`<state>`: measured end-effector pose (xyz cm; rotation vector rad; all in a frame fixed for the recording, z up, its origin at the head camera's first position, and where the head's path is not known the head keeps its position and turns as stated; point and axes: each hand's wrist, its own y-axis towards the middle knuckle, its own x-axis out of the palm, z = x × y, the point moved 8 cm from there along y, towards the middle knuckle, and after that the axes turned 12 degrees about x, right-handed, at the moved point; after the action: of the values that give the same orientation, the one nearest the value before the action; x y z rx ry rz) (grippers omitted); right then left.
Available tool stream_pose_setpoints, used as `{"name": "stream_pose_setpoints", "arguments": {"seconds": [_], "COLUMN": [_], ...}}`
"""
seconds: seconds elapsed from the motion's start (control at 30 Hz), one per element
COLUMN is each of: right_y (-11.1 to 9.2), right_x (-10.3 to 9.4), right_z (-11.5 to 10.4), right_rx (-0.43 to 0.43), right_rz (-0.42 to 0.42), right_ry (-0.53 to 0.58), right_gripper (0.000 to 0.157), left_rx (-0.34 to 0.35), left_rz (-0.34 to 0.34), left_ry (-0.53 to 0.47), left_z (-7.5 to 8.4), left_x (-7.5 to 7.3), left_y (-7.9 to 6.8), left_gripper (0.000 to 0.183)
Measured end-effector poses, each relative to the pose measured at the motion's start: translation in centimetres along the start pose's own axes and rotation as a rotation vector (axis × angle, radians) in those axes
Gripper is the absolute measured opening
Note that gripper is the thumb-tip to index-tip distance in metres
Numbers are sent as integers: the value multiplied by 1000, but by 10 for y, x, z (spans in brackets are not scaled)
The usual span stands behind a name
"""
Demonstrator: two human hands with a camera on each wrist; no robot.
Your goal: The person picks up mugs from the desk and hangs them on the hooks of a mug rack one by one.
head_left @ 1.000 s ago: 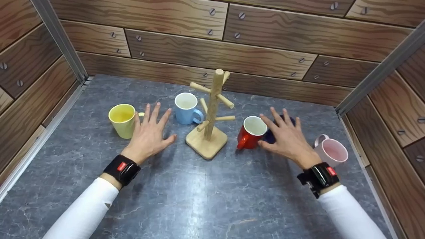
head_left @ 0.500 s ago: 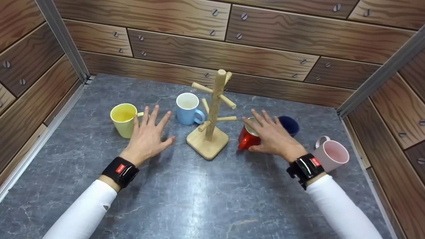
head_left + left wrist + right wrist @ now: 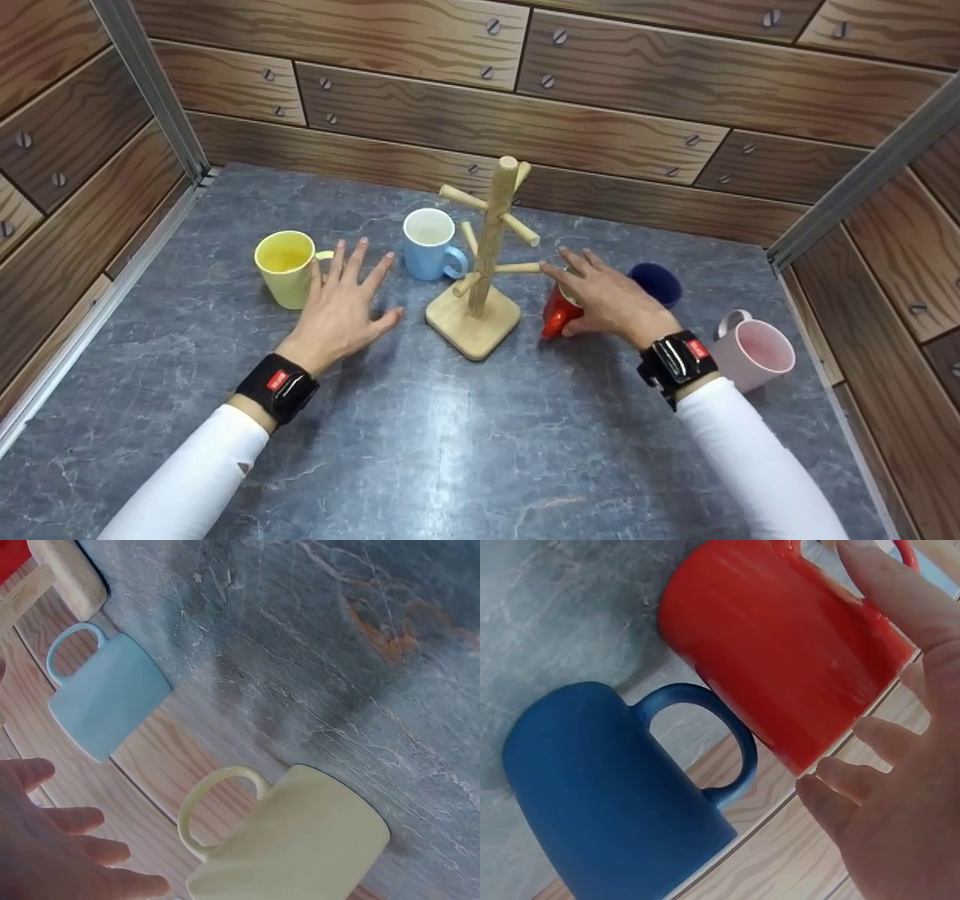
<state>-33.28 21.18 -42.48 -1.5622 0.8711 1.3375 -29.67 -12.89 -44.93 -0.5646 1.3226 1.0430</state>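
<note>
My right hand (image 3: 615, 300) hovers over the red mug (image 3: 556, 313), fingers spread above its rim. In the right wrist view the thumb lies by the handle of the red mug (image 3: 780, 645), and the fingertips are right at the rim. My left hand (image 3: 337, 319), fingers spread, overlaps the edge of the yellow mug (image 3: 283, 281) near its handle. It holds nothing. Between the hands stands a wooden mug tree (image 3: 493, 232) with several bare pegs and a square base. A light blue mug (image 3: 424, 261) stands upright just left of it.
A dark blue mug (image 3: 660, 285) is behind the right hand, its handle toward the red mug. Farther right is a pink mug (image 3: 761, 360), partly behind the wrist strap. Wood-patterned walls (image 3: 420, 90) enclose the grey marbled tabletop (image 3: 360, 465).
My right hand has moved left, from over the dark blue mug to over the red mug, uncovering the dark blue one. The left hand stays nearly in place.
</note>
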Motion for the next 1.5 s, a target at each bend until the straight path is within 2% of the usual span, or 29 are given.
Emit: {"name": "stream_pose_setpoints", "arguments": {"seconds": [0.2,0.57,0.77,1.0,1.17,1.3,1.5], "right_y": [6,8,0,-12,-25,-34,-44], "right_x": [0,-5,-9,-17,-15,-16,-10], "right_z": [0,-5,-4,-7,-6,-6,-6], "right_rx": [21,3,-11,-13,-8,21,115], "right_rz": [-34,-20,-6,68,139,194,190], "right_ry": [-28,-88,-107,-94,-33,59,222], "right_gripper": [102,74,71,73,70,71,75], "left_rx": [2,-1,-6,12,55,66,74], "left_rz": [10,2,10,42,44,33,31], "left_ry": [15,44,45,5,-16,-39,-47], "left_z": [-1,2,3,4,12,15,18], "left_x": [-1,-1,-1,-4,-2,2,7], "left_y": [0,2,5,5,7,8,8], "left_gripper": [83,82,82,81,82,84,89]}}
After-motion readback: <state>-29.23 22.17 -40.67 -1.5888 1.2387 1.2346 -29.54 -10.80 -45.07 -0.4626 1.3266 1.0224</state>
